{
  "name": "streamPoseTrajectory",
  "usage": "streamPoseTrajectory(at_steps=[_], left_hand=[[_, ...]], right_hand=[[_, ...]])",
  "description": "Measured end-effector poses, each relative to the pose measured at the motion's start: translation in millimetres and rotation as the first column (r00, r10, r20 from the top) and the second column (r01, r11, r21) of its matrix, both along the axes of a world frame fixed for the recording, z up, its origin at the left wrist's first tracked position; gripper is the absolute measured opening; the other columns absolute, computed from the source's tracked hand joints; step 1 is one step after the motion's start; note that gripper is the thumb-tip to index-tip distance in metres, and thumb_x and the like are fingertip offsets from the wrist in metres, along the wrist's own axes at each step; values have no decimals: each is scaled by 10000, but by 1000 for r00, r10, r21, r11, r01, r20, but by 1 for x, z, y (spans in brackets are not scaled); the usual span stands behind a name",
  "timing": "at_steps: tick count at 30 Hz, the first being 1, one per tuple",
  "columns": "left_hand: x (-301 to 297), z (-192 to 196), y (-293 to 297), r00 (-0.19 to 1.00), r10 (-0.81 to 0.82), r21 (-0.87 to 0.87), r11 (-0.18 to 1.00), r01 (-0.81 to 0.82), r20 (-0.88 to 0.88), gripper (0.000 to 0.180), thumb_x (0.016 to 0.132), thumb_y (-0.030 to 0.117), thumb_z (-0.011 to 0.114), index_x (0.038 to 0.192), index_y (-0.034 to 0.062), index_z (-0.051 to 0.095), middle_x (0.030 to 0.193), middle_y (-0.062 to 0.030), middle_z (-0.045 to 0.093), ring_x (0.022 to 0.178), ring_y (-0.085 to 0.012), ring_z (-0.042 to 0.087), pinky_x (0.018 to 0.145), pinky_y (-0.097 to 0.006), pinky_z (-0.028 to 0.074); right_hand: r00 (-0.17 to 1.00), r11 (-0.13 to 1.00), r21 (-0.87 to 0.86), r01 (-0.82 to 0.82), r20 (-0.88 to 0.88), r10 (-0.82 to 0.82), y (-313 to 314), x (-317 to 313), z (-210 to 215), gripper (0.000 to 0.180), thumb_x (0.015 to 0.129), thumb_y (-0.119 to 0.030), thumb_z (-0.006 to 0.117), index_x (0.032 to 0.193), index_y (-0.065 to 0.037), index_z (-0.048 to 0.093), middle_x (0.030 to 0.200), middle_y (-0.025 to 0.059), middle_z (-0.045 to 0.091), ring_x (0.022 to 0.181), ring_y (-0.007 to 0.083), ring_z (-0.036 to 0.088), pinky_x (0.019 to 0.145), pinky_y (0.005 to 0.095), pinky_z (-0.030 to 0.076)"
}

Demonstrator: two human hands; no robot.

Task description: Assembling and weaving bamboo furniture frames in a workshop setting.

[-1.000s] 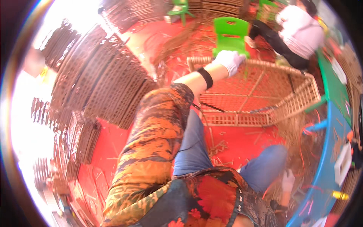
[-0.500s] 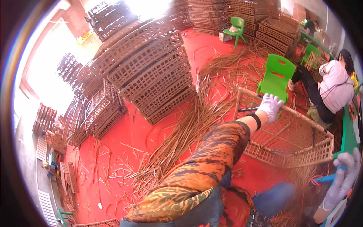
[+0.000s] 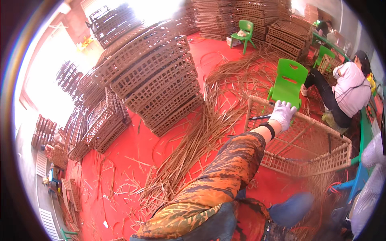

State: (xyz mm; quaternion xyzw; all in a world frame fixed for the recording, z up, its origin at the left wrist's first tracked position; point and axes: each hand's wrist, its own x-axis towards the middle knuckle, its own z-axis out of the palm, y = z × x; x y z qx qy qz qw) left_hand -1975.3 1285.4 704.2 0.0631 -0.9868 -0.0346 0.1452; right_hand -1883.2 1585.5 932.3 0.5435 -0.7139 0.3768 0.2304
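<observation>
My left hand, in a pale glove with a dark band at the wrist, is closed over the far rim of a rectangular woven basket. The basket is brown, open-topped and tilted, with a lattice wall and dark strips on its frame. My right hand, gloved too, is at the far right rim of the picture, apart from the basket. Its fingers are cut off and unclear there. Close to it are a blue bar and the green table edge.
Tall stacks of woven baskets stand left and behind. Long brown strips lie over the red floor. A green chair stands just past the basket. A seated person works at the right with a woven piece.
My right hand has moved up and right, toward the picture's edge. My left hand stays on the basket's rim, and the whole view has shifted slightly.
</observation>
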Motion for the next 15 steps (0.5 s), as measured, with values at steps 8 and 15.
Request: streamPoseTrajectory(at_steps=[8,15], left_hand=[[-11,-3,2,996,18,30,999,-15,-90,377,744,116,607,1117,130,551,1058,-107,568,1075,-267,514,942,-407,335],[-14,-29,5,924,-37,4,999,42,-381,486,714,122,592,1195,118,523,1065,-114,531,1053,-306,497,920,-447,357]], right_hand=[[1000,1000,-25,5,13,-5,7,-5,0,488,891,-350,501,1141,70,506,958,128,566,836,202,537,823,311,424],[999,997,-77,13,38,-10,17,-15,-7,470,895,-340,496,1126,69,510,954,125,569,842,201,538,833,310,417]])
